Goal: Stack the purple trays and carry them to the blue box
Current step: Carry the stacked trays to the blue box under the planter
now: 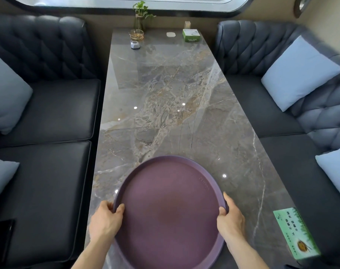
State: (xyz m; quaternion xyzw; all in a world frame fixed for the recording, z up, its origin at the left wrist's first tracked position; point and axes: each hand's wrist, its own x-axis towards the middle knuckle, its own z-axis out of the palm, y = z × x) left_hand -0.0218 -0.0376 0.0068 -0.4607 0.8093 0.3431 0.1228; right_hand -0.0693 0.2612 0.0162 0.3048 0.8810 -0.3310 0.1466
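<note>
Round purple tray [170, 210], matte, with a low raised rim, fills the lower centre of the frame over the near end of a grey marble table [165, 94]. Faint embossed lettering near its right rim, too small to read. Whether one tray or a stack, cannot tell from above.

Left hand [105, 220] grips the tray's left rim, thumb over the top edge, fingers curled under. Right hand [231, 218] grips the right rim the same way, forefinger lying along the edge.

Green card [295, 232] at lower right lies flat on the table near its edge, printed with Chinese characters and a small round picture; wording not legible.

Upper centre, far end of the table: green-and-white box [190, 35], label unreadable; glass vase [139, 23] holding a leafy green plant; amber glass dish [136, 34], contents unclear; small white device [135, 45].

Dark tufted sofas [48, 113] with pale blue cushions [299, 74] line both sides.
</note>
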